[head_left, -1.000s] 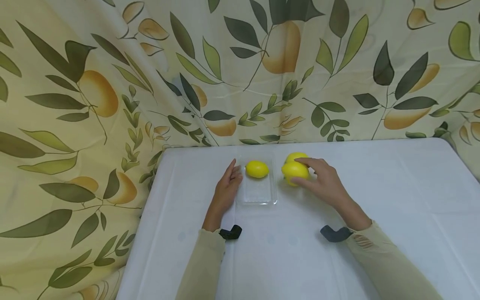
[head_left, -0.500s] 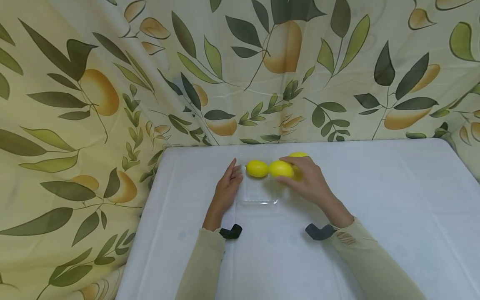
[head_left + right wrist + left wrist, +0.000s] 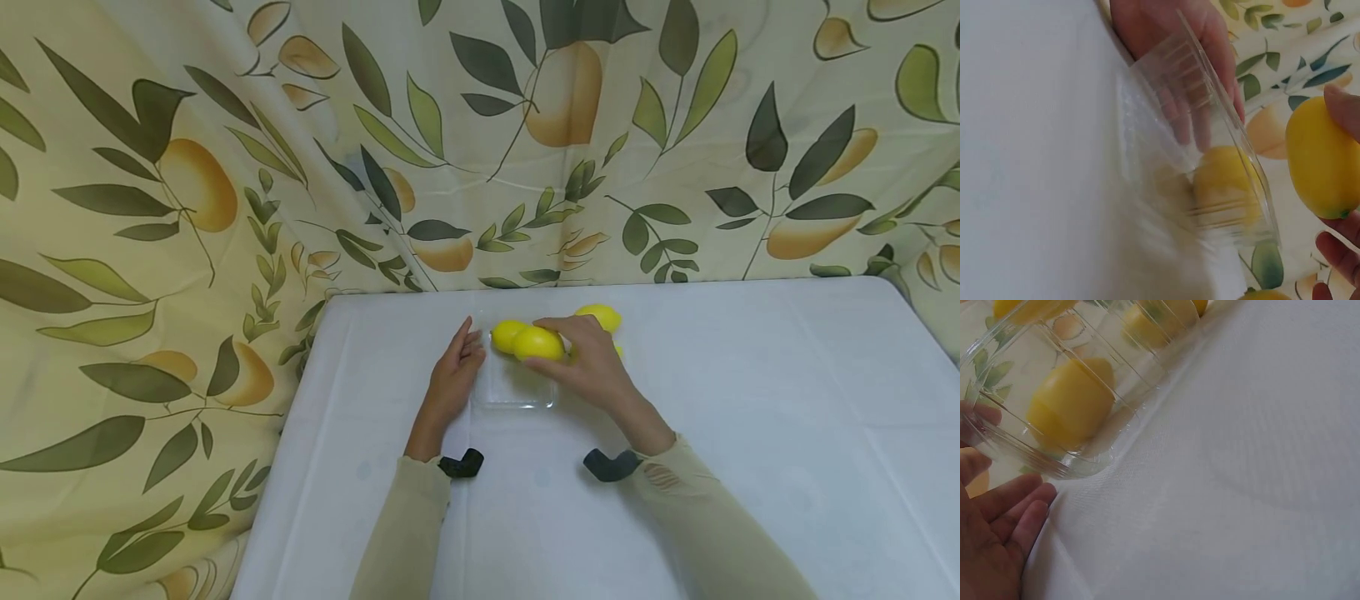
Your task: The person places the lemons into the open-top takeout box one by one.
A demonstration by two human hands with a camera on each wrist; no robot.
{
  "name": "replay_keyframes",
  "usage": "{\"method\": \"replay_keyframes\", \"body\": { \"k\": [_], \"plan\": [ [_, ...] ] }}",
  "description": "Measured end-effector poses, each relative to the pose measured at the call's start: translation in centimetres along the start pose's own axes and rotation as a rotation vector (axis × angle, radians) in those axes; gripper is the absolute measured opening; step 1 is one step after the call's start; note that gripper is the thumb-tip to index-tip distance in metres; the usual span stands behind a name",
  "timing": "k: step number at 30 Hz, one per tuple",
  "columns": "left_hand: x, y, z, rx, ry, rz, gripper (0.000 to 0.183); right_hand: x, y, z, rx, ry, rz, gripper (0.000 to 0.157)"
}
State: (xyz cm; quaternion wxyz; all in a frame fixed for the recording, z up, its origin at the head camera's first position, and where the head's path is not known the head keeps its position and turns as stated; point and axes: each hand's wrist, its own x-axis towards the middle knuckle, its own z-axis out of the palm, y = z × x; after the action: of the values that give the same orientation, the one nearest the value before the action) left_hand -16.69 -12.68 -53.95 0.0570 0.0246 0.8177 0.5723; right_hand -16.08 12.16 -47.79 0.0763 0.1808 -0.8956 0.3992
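Observation:
Pinched between the thumb and fingers of my right hand (image 3: 592, 358) is a yellow lemon (image 3: 538, 343), also plain in the right wrist view as a held lemon (image 3: 1319, 162). It is over a clear plastic container (image 3: 517, 392), raised above the rim in the right wrist view. Inside the container lies another lemon (image 3: 505, 335), seen through the wall in the left wrist view (image 3: 1072, 406). My left hand (image 3: 453, 375) stays at the container's left side, its fingers loosely extended by the wall (image 3: 1004, 519); whether they touch it is hard to tell.
Two more lemons rest on the white-covered table (image 3: 750, 400) right of the container: a rear lemon (image 3: 600, 317) and a front lemon (image 3: 618, 352), mostly hidden behind my right hand. A fruit-and-leaf patterned curtain (image 3: 675, 208) hangs behind and to the left.
My right hand has carried a lemon leftward from the group on the table to over the container. The left hand, the container and the lemon inside have stayed put.

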Motion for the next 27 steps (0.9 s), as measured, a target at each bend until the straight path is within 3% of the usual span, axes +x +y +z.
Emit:
{"method": "replay_keyframes", "body": {
  "k": [8, 27],
  "plan": [
    [0.0, 0.0, 0.1, 0.004, -0.001, 0.004, 0.061, 0.5, -0.3, 1.3, -0.055, -0.008, -0.066, 0.06],
    [-0.1, 0.1, 0.1, 0.013, -0.001, -0.011, 0.06, 0.4, -0.4, 3.7, -0.307, -0.064, 0.004, 0.062]
  ]
}}
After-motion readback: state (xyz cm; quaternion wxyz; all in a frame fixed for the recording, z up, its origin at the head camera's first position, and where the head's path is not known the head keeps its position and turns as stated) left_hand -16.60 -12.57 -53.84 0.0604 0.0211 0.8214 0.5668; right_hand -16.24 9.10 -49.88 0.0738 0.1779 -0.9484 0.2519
